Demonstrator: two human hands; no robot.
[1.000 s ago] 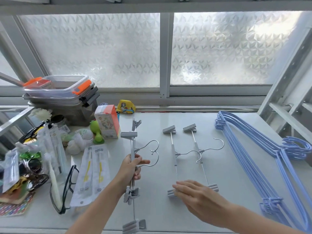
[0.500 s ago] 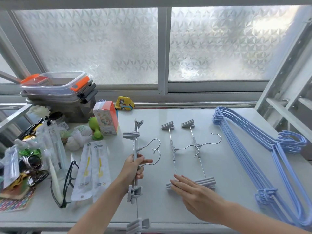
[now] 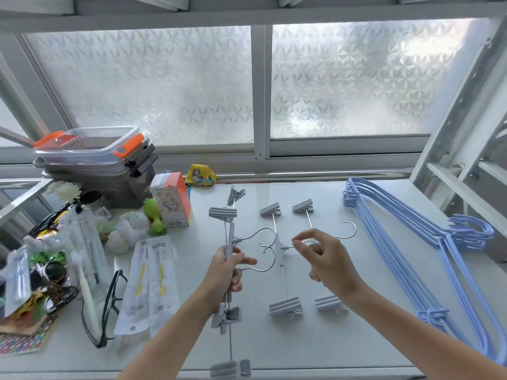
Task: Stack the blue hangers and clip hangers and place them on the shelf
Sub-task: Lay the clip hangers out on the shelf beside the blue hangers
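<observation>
My left hand (image 3: 227,272) grips the bars of two grey clip hangers (image 3: 230,237) held together, their metal hooks curving to the right. Two more grey clip hangers lie side by side on the white table (image 3: 288,341): one (image 3: 278,256) in the middle and one (image 3: 310,218) just right of it. My right hand (image 3: 326,259) hovers over their hooks with thumb and forefinger pinched near a hook; whether it grips the wire is unclear. A stack of blue hangers (image 3: 428,253) lies along the table's right side.
Clutter fills the left: stacked plastic boxes (image 3: 90,152), a small carton (image 3: 171,198), a green toy (image 3: 153,215), packaged toothbrushes (image 3: 148,281), black glasses (image 3: 109,305). A white metal shelf frame (image 3: 461,149) rises at the right. A frosted window runs behind.
My right hand has lifted from the near clips of the two lying hangers and moved up to their hooks, fingers now pinched. My left hand still holds its hangers in about the same place.
</observation>
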